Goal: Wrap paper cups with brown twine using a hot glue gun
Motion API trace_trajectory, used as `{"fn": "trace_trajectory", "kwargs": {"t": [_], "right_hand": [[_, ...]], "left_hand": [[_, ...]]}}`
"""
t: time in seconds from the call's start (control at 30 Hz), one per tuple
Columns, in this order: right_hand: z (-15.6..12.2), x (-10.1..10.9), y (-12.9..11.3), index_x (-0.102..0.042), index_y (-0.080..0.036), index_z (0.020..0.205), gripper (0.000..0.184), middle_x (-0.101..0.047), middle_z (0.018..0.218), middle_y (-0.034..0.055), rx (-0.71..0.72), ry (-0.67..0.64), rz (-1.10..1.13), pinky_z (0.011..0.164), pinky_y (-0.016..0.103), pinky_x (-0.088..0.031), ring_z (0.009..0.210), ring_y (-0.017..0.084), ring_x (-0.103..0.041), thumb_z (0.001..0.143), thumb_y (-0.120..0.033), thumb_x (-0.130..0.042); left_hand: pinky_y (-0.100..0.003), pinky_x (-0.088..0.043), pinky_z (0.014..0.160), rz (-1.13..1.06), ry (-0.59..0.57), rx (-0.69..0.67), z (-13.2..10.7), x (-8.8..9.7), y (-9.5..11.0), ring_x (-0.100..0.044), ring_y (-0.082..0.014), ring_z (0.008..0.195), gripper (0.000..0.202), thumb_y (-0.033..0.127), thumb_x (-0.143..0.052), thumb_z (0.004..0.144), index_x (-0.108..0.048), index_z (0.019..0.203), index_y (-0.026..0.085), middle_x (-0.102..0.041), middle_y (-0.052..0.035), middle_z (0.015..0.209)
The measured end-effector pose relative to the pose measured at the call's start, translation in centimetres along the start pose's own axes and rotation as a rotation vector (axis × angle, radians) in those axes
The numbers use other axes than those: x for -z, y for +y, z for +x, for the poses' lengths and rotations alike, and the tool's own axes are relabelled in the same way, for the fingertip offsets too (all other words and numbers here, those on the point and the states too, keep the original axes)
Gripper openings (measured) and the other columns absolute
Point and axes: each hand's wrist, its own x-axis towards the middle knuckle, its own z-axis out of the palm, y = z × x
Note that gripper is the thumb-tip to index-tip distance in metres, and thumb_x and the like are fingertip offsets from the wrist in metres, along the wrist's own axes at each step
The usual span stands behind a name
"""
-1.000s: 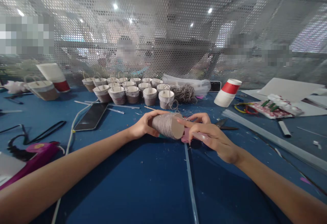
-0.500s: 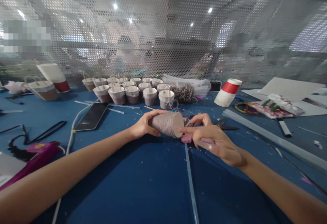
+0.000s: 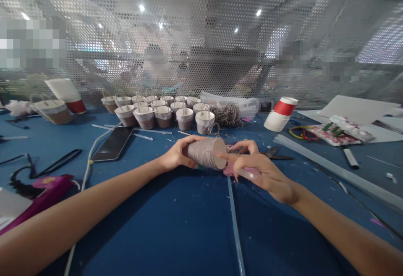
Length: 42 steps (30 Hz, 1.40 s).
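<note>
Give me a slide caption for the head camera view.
Left hand holds a cord-wrapped cup beside the right hand, with small handled cups behind.

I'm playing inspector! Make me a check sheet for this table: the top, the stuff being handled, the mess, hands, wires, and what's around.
Surface: blue table, dotted with small scraps
Handled things: twine-wrapped cup, tipped sideways; pink tool, with clear stick on its near side
Clutter: phone, scissors, twine heap
Hands: left hand grips the cup; right hand holds the pink tool, one finger at the cup's flat end
Cables: white cable passes left of the phone
Surroundings: perforated screen behind
</note>
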Motion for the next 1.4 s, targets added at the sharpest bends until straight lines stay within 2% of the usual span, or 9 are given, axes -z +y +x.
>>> {"fn": "trace_trajectory", "kwargs": {"t": [0.2,0.37,0.53,0.67,0.83,1.2,1.33,1.4], "right_hand": [[0.01,-0.12,-0.24,-0.059,-0.023,0.074,0.037,-0.064,0.118,0.0074,-0.016,0.064,0.013,0.102,0.049,-0.030,0.115,0.027,-0.038,0.095,-0.042,-0.036],[-0.09,-0.28,-0.05,-0.059,-0.023,0.076,0.035,-0.062,0.117,0.0078,-0.040,0.098,0.072,0.103,0.048,-0.030,0.117,0.026,-0.038,0.095,-0.043,-0.037],[0.01,-0.17,-0.28,-0.058,-0.022,0.071,0.041,-0.061,0.119,0.0091,-0.058,0.132,0.151,0.104,0.051,-0.030,0.116,0.027,-0.040,0.094,-0.050,-0.039],[0.11,-0.29,-0.40,-0.061,-0.022,0.069,0.042,-0.062,0.114,0.0103,-0.081,0.167,0.205,0.104,0.052,-0.031,0.116,0.028,-0.042,0.093,-0.050,-0.041],[0.18,-0.49,-0.22,-0.064,-0.022,0.069,0.041,-0.062,0.112,0.0096,-0.097,0.186,0.241,0.107,0.052,-0.028,0.117,0.028,-0.041,0.093,-0.048,-0.044],[0.25,-0.57,-0.14,-0.065,-0.024,0.076,0.038,-0.065,0.117,0.0080,-0.083,0.245,0.207,0.106,0.049,-0.026,0.112,0.026,-0.041,0.093,-0.049,-0.043],[0.17,-0.56,0.21,-0.065,-0.025,0.086,0.033,-0.062,0.123,0.0070,-0.053,0.293,0.210,0.107,0.050,-0.025,0.115,0.027,-0.039,0.091,-0.051,-0.046],[0.06,-0.40,0.46,-0.064,-0.025,0.084,0.033,-0.062,0.120,0.0075,-0.030,0.293,0.233,0.106,0.050,-0.025,0.116,0.027,-0.039,0.090,-0.052,-0.047]], "left_hand": [[-0.040,-0.045,0.090,-0.020,0.010,0.006,-0.06,-0.12,0.04,-0.058,-0.0275,0.106,0.071,0.011,-0.084,0.043,-0.065,0.110,0.021,-0.067,-0.0048,0.112],[-0.042,-0.042,0.095,0.021,0.052,-0.011,-0.09,-0.06,0.01,-0.057,-0.0280,0.110,0.072,0.010,-0.085,0.042,-0.065,0.110,0.021,-0.066,-0.0053,0.115],[-0.043,-0.039,0.101,0.067,0.071,-0.042,0.01,-0.09,0.00,-0.055,-0.0280,0.115,0.072,0.008,-0.086,0.042,-0.065,0.110,0.021,-0.065,-0.0060,0.119],[-0.043,-0.045,0.095,0.075,0.052,-0.056,0.02,-0.05,-0.16,-0.058,-0.0283,0.111,0.072,0.011,-0.086,0.046,-0.064,0.113,0.021,-0.065,-0.0077,0.118],[-0.039,-0.048,0.092,0.095,0.044,-0.079,0.00,-0.01,-0.26,-0.060,-0.0265,0.108,0.072,0.012,-0.087,0.045,-0.065,0.113,0.023,-0.067,-0.0054,0.114],[-0.044,-0.045,0.097,0.162,0.075,-0.106,0.02,-0.09,-0.41,-0.057,-0.0289,0.114,0.070,0.010,-0.085,0.047,-0.065,0.113,0.022,-0.065,-0.0070,0.120],[-0.042,-0.047,0.091,0.178,0.077,-0.090,-0.03,-0.28,-0.38,-0.060,-0.0274,0.108,0.069,0.010,-0.084,0.049,-0.064,0.114,0.021,-0.066,-0.0074,0.116],[-0.040,-0.049,0.088,0.190,0.074,-0.081,-0.06,-0.40,-0.31,-0.061,-0.0266,0.105,0.070,0.010,-0.084,0.050,-0.063,0.116,0.021,-0.066,-0.0077,0.113]]}}
